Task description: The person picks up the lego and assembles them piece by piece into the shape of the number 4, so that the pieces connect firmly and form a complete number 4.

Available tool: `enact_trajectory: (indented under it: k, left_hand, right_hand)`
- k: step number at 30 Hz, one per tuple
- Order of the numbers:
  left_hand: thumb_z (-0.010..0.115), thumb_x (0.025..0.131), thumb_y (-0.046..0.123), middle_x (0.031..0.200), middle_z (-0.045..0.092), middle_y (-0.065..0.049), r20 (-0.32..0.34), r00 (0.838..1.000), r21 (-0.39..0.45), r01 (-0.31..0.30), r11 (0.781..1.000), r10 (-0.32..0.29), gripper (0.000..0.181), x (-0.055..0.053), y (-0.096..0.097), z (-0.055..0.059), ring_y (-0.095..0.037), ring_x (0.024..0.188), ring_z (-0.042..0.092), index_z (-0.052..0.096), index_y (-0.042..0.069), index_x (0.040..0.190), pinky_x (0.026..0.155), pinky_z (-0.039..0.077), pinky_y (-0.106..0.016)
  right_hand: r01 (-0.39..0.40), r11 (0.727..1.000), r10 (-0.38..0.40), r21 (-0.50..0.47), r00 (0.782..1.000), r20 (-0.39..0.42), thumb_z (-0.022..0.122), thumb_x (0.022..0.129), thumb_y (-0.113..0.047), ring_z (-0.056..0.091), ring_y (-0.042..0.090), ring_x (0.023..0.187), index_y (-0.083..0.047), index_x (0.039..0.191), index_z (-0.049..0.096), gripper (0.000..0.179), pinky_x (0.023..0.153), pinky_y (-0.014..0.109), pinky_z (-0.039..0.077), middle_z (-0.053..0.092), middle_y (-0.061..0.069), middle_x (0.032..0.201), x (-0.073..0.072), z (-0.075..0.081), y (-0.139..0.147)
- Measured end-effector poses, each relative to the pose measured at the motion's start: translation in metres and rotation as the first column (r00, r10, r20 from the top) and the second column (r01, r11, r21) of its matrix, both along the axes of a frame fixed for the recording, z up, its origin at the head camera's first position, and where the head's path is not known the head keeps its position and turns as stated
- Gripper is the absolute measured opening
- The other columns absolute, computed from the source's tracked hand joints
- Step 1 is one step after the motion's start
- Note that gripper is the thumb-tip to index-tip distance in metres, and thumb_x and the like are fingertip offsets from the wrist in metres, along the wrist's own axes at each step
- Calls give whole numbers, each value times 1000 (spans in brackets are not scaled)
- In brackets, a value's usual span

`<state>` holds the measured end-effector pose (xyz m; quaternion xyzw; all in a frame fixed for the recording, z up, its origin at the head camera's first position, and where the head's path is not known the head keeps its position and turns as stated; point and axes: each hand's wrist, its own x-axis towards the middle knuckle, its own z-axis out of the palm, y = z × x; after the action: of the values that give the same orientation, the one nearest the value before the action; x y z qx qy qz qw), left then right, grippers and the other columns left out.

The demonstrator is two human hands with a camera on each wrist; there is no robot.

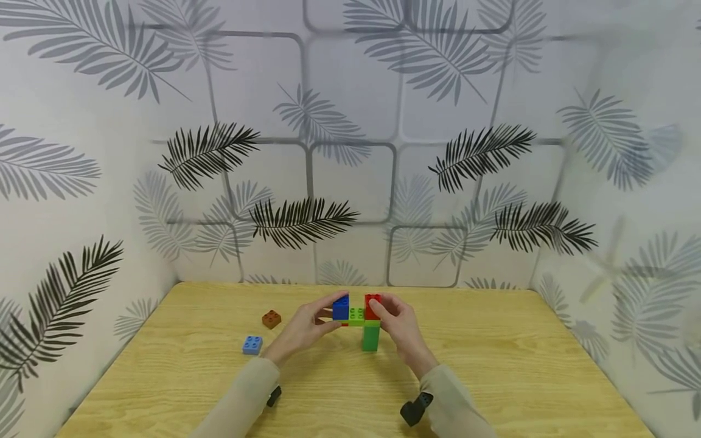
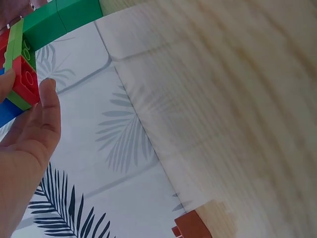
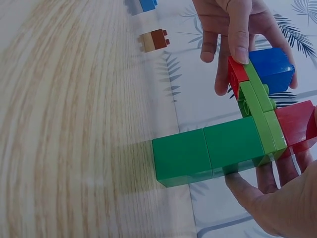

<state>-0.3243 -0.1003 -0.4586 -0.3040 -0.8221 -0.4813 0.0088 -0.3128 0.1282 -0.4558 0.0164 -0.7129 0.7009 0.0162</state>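
Note:
A toy building-brick structure stands upright on the table. Its column of two dark green bricks (image 3: 208,153) carries light green bricks (image 1: 356,315) that reach out to the left. On that arm's left end sits a blue brick (image 1: 340,308), with a small red brick (image 2: 26,80) underneath. My left hand (image 1: 302,330) pinches this end, fingers at the blue brick and thumb at the red one below. Above the column is a larger red brick (image 1: 372,306), which my right hand (image 1: 402,325) grips between thumb and fingers. Its fingers also pass beside the light green layer.
Two loose bricks lie on the wooden table (image 1: 493,365) left of the structure: a brown brick (image 1: 271,319) farther back and a light blue brick (image 1: 252,345) nearer the left forearm. Behind the table rises a leaf-patterned wall covering (image 1: 350,182).

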Motion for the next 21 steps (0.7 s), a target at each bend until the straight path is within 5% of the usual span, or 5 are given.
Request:
enact_trajectory:
  k: [10, 17, 21]
  left_hand:
    - [65, 92, 3, 127, 63, -8, 68, 998, 68, -13, 998, 8, 64, 0, -3, 2, -28, 110, 65, 47, 34, 146, 91, 55, -35]
    - [70, 91, 13, 137, 59, -7, 85, 996, 85, 16, 996, -24, 64, -2, -12, 6, -31, 123, 59, 47, 34, 146, 94, 54, -39]
    - [70, 92, 23, 124, 66, -6, 101, 994, 73, -47, 996, 39, 51, -3, -25, 6, -25, 112, 64, 55, 31, 140, 90, 55, -35]
  right_hand:
    - [-10, 1000, 10, -2, 1000, 6, 70, 91, -38, 59, 21, 108, -6, 126, 62, 48, 96, 39, 52, 63, 10, 120, -1, 0, -4]
    - [-3, 1000, 3, 1, 1000, 9, 68, 93, -37, 59, 22, 110, -6, 128, 60, 47, 99, 42, 51, 62, 10, 122, 1, 0, -5]
    - [10, 1000, -10, 11, 1000, 14, 68, 93, -35, 59, 20, 107, -6, 127, 61, 45, 98, 41, 51, 63, 10, 122, 0, 0, -5]
